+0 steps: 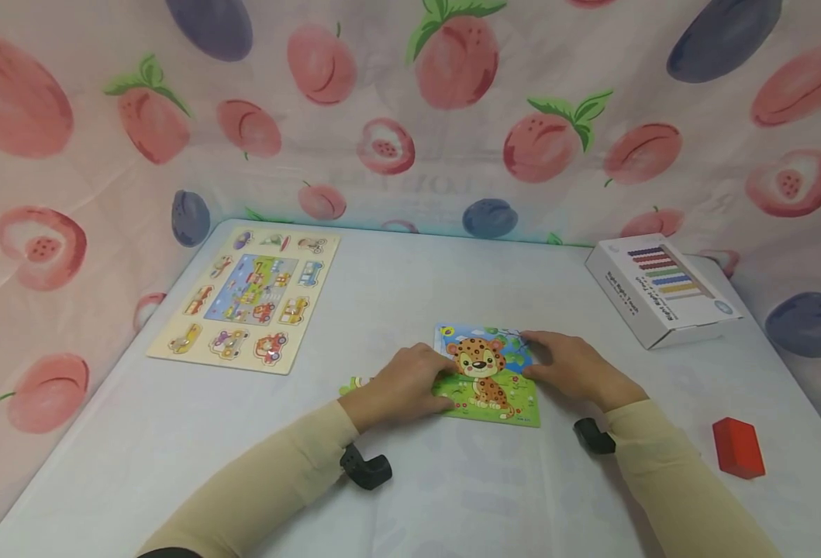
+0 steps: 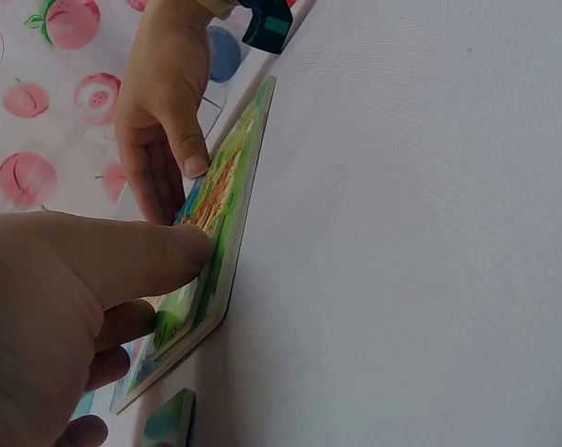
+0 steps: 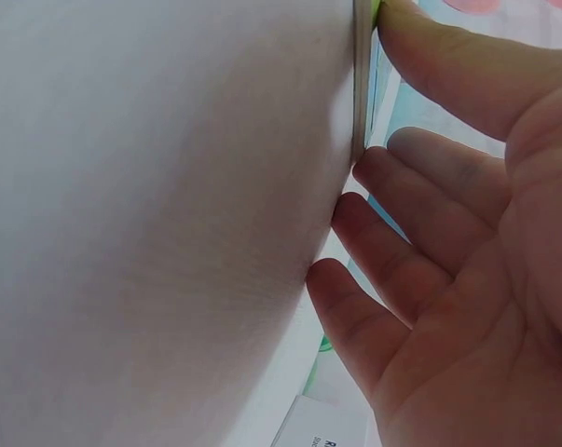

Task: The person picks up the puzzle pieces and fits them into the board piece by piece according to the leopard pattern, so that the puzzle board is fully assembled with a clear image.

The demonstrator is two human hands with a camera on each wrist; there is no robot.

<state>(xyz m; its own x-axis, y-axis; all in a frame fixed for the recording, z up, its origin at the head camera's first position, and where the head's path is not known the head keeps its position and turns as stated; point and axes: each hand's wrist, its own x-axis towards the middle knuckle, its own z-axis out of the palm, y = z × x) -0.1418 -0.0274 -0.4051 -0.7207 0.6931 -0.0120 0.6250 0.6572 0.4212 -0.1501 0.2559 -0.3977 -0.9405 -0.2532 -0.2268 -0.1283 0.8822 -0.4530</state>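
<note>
A leopard jigsaw puzzle (image 1: 490, 381) lies in its thin board on the table, blue above and green below. My left hand (image 1: 405, 385) is at its left side, thumb and index finger pinching a green-edged puzzle piece (image 2: 175, 321) that sits slightly raised over the board. At the right edge, my right hand (image 1: 577, 368) touches the board with its thumb and fingertips, the fingers fairly straight in the right wrist view. Another puzzle piece (image 2: 171, 421) lies loose on the table beside the board, partly hidden behind the left hand in the head view.
A wooden vehicle peg puzzle (image 1: 298, 329) lies at the back left. At the back right stands a white box (image 1: 650, 291) with coloured strips printed on it. A red block (image 1: 738, 448) is right of the right forearm. Fruit-print cloth (image 1: 445, 147) hangs behind the table.
</note>
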